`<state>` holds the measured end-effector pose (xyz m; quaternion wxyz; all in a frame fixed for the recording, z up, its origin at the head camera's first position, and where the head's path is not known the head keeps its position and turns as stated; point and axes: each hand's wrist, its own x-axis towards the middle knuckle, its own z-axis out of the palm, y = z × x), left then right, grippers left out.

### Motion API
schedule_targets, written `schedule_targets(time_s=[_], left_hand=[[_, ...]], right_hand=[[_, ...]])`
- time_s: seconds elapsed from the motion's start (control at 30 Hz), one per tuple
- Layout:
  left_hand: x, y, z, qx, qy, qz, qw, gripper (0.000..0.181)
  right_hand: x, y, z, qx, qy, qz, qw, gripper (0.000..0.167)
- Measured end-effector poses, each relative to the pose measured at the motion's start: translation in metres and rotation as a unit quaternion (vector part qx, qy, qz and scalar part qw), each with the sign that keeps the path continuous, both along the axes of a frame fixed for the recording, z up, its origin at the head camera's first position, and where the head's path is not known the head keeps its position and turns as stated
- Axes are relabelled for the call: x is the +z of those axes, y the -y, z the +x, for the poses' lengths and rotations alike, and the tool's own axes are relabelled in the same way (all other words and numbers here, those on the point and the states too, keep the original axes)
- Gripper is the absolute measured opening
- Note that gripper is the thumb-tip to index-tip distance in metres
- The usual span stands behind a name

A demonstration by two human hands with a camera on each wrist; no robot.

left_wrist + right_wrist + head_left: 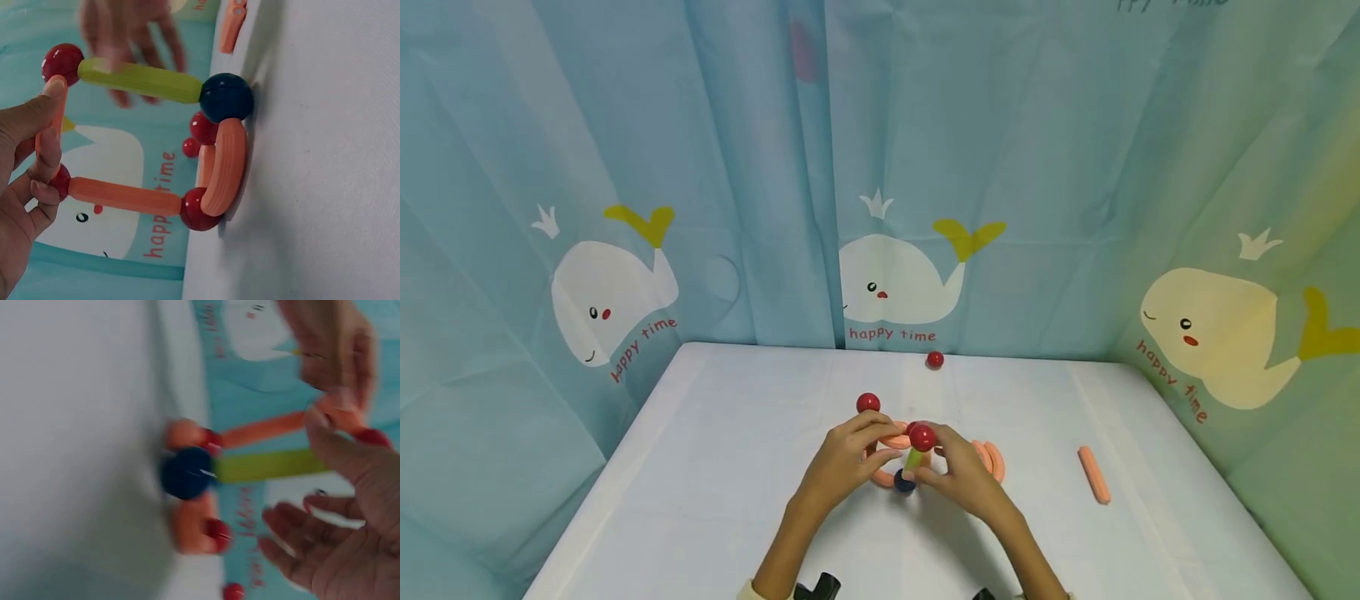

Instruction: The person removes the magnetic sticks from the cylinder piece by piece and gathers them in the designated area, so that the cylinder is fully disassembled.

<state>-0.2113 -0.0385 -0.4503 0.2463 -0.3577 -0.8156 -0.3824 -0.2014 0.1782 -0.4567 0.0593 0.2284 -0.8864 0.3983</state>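
A magnetic rod-and-ball frame stands on the table. My left hand (842, 458) pinches an upper orange rod (60, 115) between thumb and fingers, between two red balls (62, 62). From the nearer red ball a green rod (144, 81) runs down to a dark blue ball (228, 98) at the base. Another straight orange rod (125, 197) forms a second upright. Curved orange rods (228, 165) lie along the base. My right hand (966, 475) is beside the green rod, fingers spread and loosely bent; blur hides whether its thumb touches the rod.
A loose straight orange rod (1094, 475) lies on the right of the white table (737, 400). Curved orange pieces (992, 460) sit just beyond my right hand. One red ball (935, 360) rests by the back edge, before a blue whale-print curtain (1045, 125).
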Motion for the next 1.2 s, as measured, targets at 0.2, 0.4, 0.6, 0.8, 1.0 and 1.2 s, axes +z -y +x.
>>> schedule_targets(time_s=[0.2,0.4,0.6,0.8,1.0,1.2], left_hand=[[0.001,-0.003,0.002,0.02,-0.006,-0.013,0.9997,0.032],[0.0,-0.003,0.001,0.022,-0.01,-0.01,0.9997,0.028],[0.0,-0.004,0.002,0.032,-0.018,-0.012,0.9993,0.027],[0.001,-0.005,0.001,0.024,-0.023,-0.009,0.9994,0.028],[0.0,-0.005,0.001,0.028,-0.027,-0.015,0.9991,0.027],[0.001,-0.004,0.002,0.029,-0.027,-0.014,0.9991,0.026]], right_hand=[[0.026,-0.012,0.001,0.05,-0.026,-0.063,0.9964,0.054],[0.034,-0.007,0.004,0.056,-0.064,-0.084,0.9929,0.036],[0.045,-0.001,0.009,0.057,-0.079,-0.085,0.9916,0.033],[0.027,-0.009,-0.002,0.049,-0.08,-0.081,0.9923,0.034],[0.027,-0.01,-0.002,0.051,-0.075,-0.087,0.992,0.032],[0.026,-0.009,-0.002,0.056,-0.077,-0.091,0.9913,0.032]])
